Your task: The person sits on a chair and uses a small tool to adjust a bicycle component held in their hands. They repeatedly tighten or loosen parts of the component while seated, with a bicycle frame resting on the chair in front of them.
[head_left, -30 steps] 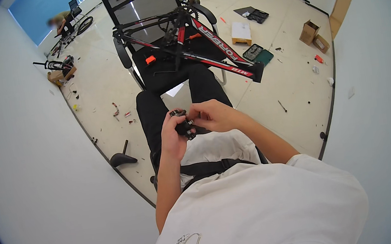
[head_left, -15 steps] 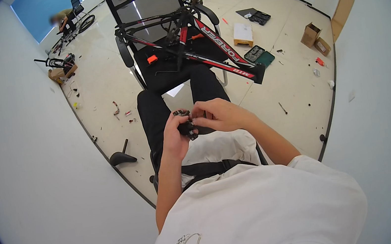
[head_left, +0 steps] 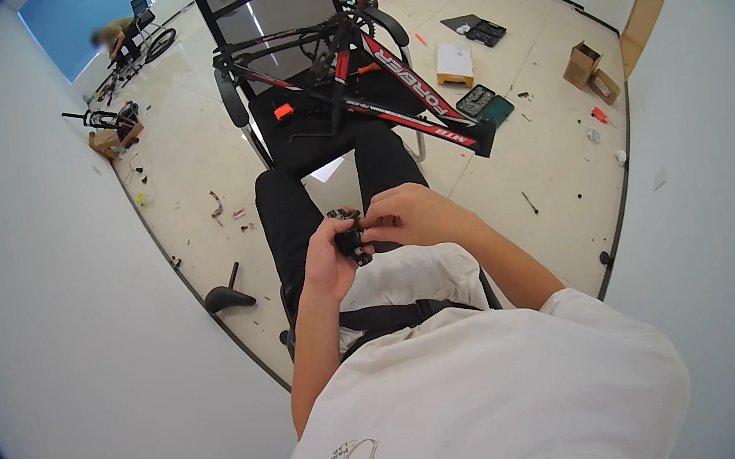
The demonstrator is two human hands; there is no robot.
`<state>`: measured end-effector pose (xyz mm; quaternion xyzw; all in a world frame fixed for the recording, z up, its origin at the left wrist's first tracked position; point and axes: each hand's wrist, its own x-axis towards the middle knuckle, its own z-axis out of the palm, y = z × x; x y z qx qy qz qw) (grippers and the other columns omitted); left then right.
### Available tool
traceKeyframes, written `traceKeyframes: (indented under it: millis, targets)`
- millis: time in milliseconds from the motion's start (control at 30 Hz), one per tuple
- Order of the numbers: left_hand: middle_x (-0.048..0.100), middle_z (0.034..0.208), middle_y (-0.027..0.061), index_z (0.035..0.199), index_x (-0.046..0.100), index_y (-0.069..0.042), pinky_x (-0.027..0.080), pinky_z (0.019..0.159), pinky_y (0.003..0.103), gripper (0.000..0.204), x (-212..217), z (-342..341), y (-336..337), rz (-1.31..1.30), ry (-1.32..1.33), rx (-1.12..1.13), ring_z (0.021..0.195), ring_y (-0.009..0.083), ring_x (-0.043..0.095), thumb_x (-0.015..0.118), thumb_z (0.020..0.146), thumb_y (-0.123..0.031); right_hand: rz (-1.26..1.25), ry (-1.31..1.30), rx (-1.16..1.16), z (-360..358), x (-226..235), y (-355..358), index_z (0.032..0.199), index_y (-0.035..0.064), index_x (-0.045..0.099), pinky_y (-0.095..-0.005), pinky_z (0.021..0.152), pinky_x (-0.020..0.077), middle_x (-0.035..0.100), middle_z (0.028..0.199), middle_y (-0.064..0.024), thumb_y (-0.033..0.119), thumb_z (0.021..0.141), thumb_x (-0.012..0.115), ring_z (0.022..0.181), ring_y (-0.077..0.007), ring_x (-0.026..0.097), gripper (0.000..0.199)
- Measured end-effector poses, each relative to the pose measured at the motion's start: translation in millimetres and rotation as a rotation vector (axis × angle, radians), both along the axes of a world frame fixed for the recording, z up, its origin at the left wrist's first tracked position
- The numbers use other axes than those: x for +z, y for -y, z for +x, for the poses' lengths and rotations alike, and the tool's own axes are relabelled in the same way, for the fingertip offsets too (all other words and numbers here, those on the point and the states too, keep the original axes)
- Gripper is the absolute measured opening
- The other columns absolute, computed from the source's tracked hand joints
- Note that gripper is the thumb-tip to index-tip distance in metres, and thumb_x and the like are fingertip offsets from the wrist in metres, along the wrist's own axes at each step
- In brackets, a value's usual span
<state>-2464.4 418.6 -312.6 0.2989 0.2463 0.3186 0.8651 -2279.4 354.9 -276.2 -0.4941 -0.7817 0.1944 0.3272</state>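
My left hand (head_left: 327, 261) is closed around a small black bicycle part (head_left: 351, 239) with some silvery spots, held above my lap. Its exact kind is hard to make out. From the other side my right hand (head_left: 422, 214) reaches in, its fingers bent and pinched together at the part's right edge. Whether those fingertips also hold some tiny piece is hidden. Beyond my knees a black and red bicycle frame (head_left: 413, 122) lies across a black chair (head_left: 300, 150).
An orange-red item (head_left: 283, 111) and a bent hex key (head_left: 314, 135) rest on the chair seat. On the floor are a saddle (head_left: 229, 297), a green tool case (head_left: 483, 104), cardboard boxes (head_left: 582, 63) and scattered small parts. Another person (head_left: 116, 41) bends over at the far left.
My right fingers have drawn slightly closer together at the black part. The left hand keeps its grip, and the whole view has shifted very slightly.
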Motion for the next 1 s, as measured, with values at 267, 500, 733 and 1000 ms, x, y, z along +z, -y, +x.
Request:
traceKeyframes:
  millis: [267,500,733,1000]
  targets:
    - [0.059,0.094,0.0074,0.104,0.053,-0.005,0.046,0.066,0.034,0.019,2,0,2,0.047,-0.033,-0.002,0.081,0.0181,0.056,0.05,0.087,-0.015,-0.146,-0.144,0.039,-4,20,10,0.091,0.0033,0.062,-0.0343,0.063,0.0486,0.063,0.078,-0.0077,0.018,0.087,0.063,0.065,-0.0238,0.061,0.016]
    - [0.06,0.092,0.0082,0.103,0.054,-0.005,0.048,0.064,0.035,0.018,6,-2,1,0.027,-0.024,0.009,0.08,0.0192,0.058,0.052,0.087,-0.012,0.041,0.068,-0.045,-10,1,5,0.088,0.004,0.061,-0.0374,0.063,0.0485,0.065,0.081,-0.0082,0.02,0.089,0.061,0.07,-0.0282,0.063,0.016]
    - [0.06,0.093,0.0059,0.101,0.056,-0.005,0.044,0.065,0.032,0.017,4,-1,1,0.014,0.003,-0.039,0.08,0.0171,0.056,0.048,0.089,-0.014,0.037,0.134,-0.025,-13,10,13,0.095,0.0059,0.057,-0.0398,0.062,0.0488,0.064,0.084,-0.0083,0.018,0.091,0.058,0.073,-0.0301,0.064,0.013]
    - [0.06,0.092,0.005,0.1,0.056,-0.006,0.045,0.065,0.033,0.016,-11,-1,-1,-0.011,-0.023,-0.015,0.079,0.0174,0.056,0.047,0.09,-0.014,0.077,0.122,-0.063,-22,-24,14,0.1,0.0045,0.053,-0.0387,0.063,0.0489,0.063,0.09,-0.0113,0.013,0.093,0.054,0.077,-0.0312,0.063,0.011]
